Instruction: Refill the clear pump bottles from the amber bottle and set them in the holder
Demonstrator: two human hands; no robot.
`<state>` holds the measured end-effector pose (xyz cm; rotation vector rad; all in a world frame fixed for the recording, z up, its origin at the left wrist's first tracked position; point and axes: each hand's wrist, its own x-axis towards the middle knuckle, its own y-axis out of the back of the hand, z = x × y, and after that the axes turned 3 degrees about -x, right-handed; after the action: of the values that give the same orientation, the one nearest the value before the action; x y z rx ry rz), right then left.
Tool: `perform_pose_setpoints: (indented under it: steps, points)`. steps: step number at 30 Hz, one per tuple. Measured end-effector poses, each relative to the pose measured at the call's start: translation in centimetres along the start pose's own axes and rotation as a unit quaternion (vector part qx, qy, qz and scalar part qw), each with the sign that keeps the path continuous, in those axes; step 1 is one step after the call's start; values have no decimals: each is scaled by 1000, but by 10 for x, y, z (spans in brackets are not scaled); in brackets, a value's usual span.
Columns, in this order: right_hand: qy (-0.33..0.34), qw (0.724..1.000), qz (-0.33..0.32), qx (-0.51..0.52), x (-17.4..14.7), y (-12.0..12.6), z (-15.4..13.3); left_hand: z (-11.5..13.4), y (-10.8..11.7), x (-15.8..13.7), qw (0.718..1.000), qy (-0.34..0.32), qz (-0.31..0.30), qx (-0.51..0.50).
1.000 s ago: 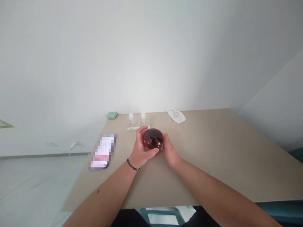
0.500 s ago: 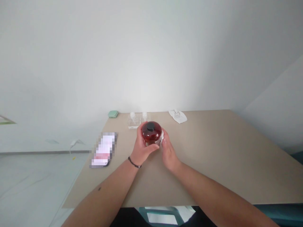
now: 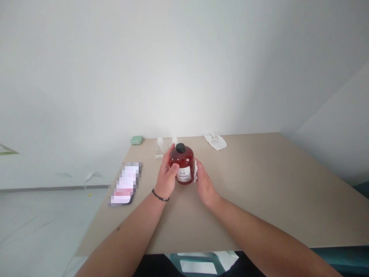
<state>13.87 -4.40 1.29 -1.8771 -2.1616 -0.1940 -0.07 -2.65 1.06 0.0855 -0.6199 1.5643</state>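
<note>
A dark red, see-through bottle (image 3: 182, 157) with a black cap and a white label marked "M" is held up over the table, nearly upright. My left hand (image 3: 167, 177) grips it from the left, thumb across the front beside the label. On the right side, my right hand (image 3: 205, 184) presses a crumpled white tissue (image 3: 195, 171) against the bottle wall. The fingertips behind the bottle are hidden.
Behind the bottle stands a clear holder (image 3: 159, 153) with white-topped pieces in it. A small green case (image 3: 136, 140) sits at the back left, a phone (image 3: 126, 184) at the left. A crumpled white paper (image 3: 215, 141) lies by the wall on the beige table (image 3: 259, 184).
The bottle has been tipped so that its label faces me, where before its capped top did. My left thumb has shifted up the front; the tissue stays at the right side.
</note>
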Motion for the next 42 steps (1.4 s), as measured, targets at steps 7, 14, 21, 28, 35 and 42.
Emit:
perform_pose_setpoints:
  steps: [7,14,21,28,35,42]
  points:
    - [107,985,-15,-138,-10,0,4,1,-8,-4,1000,-8,2,23]
    - [51,995,-10,-86,-2,2,-7,8,-3,-9,999,-12,-38,33]
    - [-175,981,-2,85,7,2,5,2,-1,-13,996,-18,-62,-54]
    - [-289,885,-93,353,5,-5,-17,8,-2,-9,998,-7,-27,-64]
    - [-350,835,-98,412,1,-2,-20,-5,-5,-1,995,-98,-26,-9]
    - [-360,838,-100,397,5,0,-19,-3,-3,-9,992,-117,-22,44]
